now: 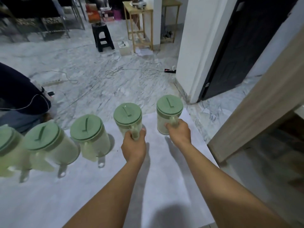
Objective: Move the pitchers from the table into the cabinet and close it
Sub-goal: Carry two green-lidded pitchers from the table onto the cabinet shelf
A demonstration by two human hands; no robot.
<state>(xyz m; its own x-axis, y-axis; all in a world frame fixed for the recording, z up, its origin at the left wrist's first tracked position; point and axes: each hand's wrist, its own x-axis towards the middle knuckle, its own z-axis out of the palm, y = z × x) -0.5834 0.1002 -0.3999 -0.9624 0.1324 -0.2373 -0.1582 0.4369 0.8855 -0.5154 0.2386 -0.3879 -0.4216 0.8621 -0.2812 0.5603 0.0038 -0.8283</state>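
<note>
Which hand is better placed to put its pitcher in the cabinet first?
Probably the right hand: it grips the rightmost pitcher, nearest the cabinet at the table's right. The left hand is farther.

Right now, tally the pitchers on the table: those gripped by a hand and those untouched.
Clear plastic pitchers with green lids, gripped: 2 — one in the left hand, one in the right hand.
Untouched: 3.
Total: 5

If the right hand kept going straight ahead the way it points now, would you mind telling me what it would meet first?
The right hand is already closed on the handle of the rightmost pitcher, so the pitcher's own body comes first. Beyond it the table seems to end and only floor shows, though depth is hard to judge.
</note>
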